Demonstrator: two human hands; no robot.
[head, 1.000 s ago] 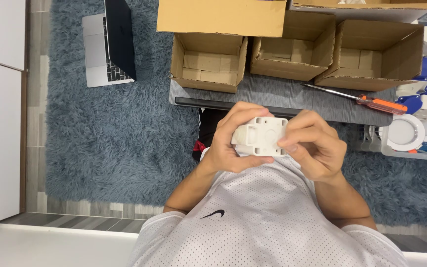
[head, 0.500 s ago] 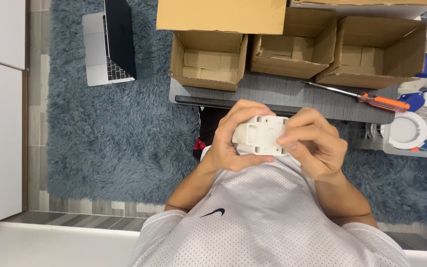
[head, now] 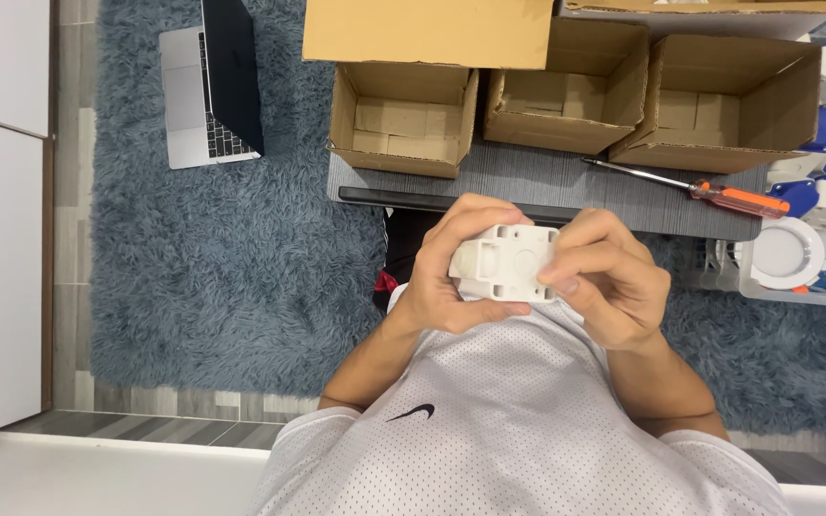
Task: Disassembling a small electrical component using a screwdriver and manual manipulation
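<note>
We've got a white plastic part [head: 504, 263] gripped in both hands, up close against the chest over the white mesh shirt [head: 518, 430]. Left hand [head: 446, 277] wraps its left side, thumb under the bottom edge, fingers curled over the top. Right hand [head: 609, 282] clamps the right side, fingertips pressed on its face. Part's flat side faces us: round boss in the middle, small tabs on the edges.

Just past the hands: grey table [head: 547, 186], dark strip along its near edge. Screwdriver [head: 690, 186] with orange handle lies on it to the right, untouched. Behind it, three open cardboard boxes [head: 403, 119] in a row. Far right: bin of white round and blue parts [head: 815, 244]. Left, on the blue rug [head: 231, 277]: open laptop [head: 207, 81].
</note>
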